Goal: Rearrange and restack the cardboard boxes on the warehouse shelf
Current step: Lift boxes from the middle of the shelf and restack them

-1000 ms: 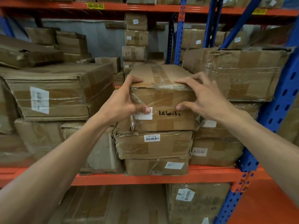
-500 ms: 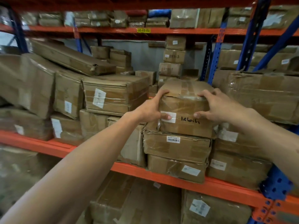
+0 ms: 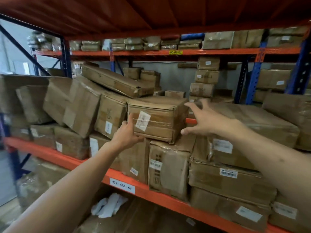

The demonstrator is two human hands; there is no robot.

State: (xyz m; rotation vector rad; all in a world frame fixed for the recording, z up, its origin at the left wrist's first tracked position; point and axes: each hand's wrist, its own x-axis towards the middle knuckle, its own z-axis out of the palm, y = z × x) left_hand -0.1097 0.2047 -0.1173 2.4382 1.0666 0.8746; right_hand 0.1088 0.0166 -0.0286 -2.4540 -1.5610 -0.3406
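Most of the job looks undone: boxes at nine o'clock lean askew. The left hand (image 3: pixel 127 132) cups the labelled box (image 3: pixel 157 119) atop the stack; the right hand (image 3: pixel 204 121) hovers spread, empty.

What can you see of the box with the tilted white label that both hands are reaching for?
The box is a flat, brown cardboard carton, scuffed and dented at its edges, wrapped with clear tape over a tilted white label. It lies roughly level atop two upright boxes, its right corner overhanging. The left hand touches its lower left front; the right hand is spread open at its right end, contact unclear.
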